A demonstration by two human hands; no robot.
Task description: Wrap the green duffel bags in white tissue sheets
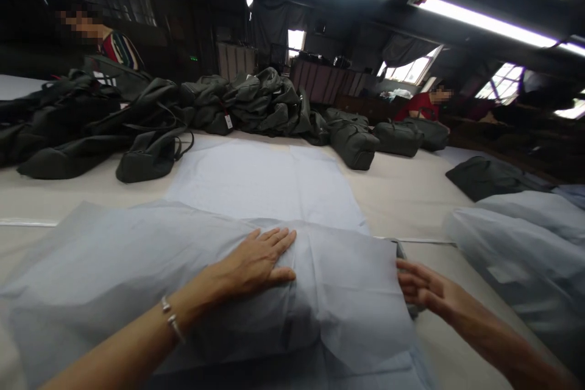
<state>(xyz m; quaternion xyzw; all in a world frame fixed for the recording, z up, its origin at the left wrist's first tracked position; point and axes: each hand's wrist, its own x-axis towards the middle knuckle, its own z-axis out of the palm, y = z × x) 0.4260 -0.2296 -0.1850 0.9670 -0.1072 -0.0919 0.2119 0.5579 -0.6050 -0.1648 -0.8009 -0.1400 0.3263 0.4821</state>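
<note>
A dim workroom with strip lights stretches beyond the pale surface (pixel 402 183) before me. At far left, a person in a striped sleeve (pixel 122 52) is behind heaped dark bags (pixel 150 100). Nearer, a thin pale sheet (pixel 173 250) drapes over something bulky, its long axis running left to right across my front. My left hand (pixel 260 262) lies flat on it, right of its middle, palm down, grasping nothing. My right hand (pixel 423 289) is nearer the sheet's right end, fingers half curled at its edge; I can't tell whether they pinch it. Farther right sits a pale-covered bundle (pixel 525 250).
</note>
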